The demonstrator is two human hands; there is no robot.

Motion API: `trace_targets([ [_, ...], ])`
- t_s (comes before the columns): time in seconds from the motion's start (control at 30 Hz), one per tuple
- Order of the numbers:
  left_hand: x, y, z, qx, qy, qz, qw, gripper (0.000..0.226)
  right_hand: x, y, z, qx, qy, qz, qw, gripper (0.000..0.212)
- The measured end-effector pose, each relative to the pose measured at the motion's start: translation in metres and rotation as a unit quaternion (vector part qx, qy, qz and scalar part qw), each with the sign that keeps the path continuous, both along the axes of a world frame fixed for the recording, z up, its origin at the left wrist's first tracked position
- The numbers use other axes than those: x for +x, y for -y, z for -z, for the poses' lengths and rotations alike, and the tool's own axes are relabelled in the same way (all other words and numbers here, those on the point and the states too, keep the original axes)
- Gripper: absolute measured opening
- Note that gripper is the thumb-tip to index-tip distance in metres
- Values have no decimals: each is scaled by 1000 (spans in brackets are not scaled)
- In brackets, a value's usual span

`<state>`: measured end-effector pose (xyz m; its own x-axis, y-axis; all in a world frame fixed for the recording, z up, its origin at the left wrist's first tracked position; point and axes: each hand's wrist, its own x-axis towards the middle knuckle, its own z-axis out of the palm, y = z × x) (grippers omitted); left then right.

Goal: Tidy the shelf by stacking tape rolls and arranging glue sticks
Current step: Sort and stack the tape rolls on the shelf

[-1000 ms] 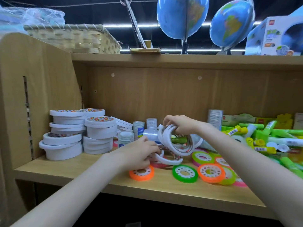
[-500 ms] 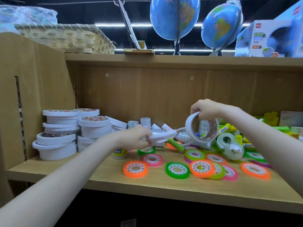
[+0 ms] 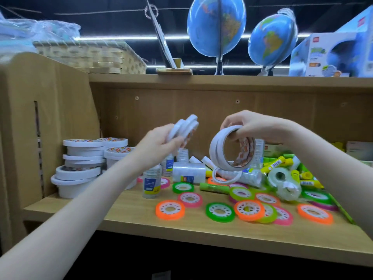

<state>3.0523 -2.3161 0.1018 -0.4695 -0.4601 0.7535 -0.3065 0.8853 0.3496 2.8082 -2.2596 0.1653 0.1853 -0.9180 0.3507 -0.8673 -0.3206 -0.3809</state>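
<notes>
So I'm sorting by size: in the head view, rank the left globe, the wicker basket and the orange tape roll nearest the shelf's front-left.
1. Wicker basket, widest in frame, though the left globe looks comparable overall; unsure.
2. Left globe.
3. Orange tape roll, clearly smallest.

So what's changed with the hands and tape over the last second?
Both hands rose off the shelf. The left hand now holds thin white rolls raised; the right hand lifted the wide white rolls clear. The white stack and coloured rolls stayed put.
</notes>
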Motion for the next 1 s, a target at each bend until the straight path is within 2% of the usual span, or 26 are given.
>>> trace_targets([
  [0.1, 34, -18, -11, -23, -50, -24, 998, 11, 36, -6, -11, 6, -4, -65, 998, 19],
  [0.23, 93, -32, -15, -45, -17, -85, 995, 36, 91, 3, -15, 11, -45, -135, 990, 18],
  [0.4, 155, -27, 8, -70, 39, -224, 971, 12, 154, 38, -9, 7, -30, -174, 984, 7],
  [0.53, 177, 5, 16, -93, 112, -351, 925, 31, 190, 81, -5, -2, -46, -114, 992, 10],
  [0.67, 174, 41, -7, -170, 132, -407, 888, 38, 203, 125, -15, -24, -45, 23, 998, 19],
  [0.73, 166, 64, -20, -135, 193, -436, 869, 42, 208, 145, -9, 28, -8, 82, 996, 24],
  [0.8, 159, 84, -24, -56, 274, -438, 854, 38, 213, 158, 4, 134, 51, 75, 987, 31],
  [0.83, 158, 92, -24, -21, 289, -419, 861, 35, 213, 161, 7, 173, 71, 53, 981, 35],
  [0.87, 161, 97, -23, 15, 277, -383, 881, 36, 212, 158, 9, 194, 105, 21, 975, 40],
  [0.93, 170, 100, -20, 82, 212, -302, 926, 46, 200, 149, 10, 211, 209, -52, 953, 48],
  [1.0, 177, 100, -14, 91, 178, -271, 942, 48, 183, 140, 16, 215, 256, -118, 935, 60],
])
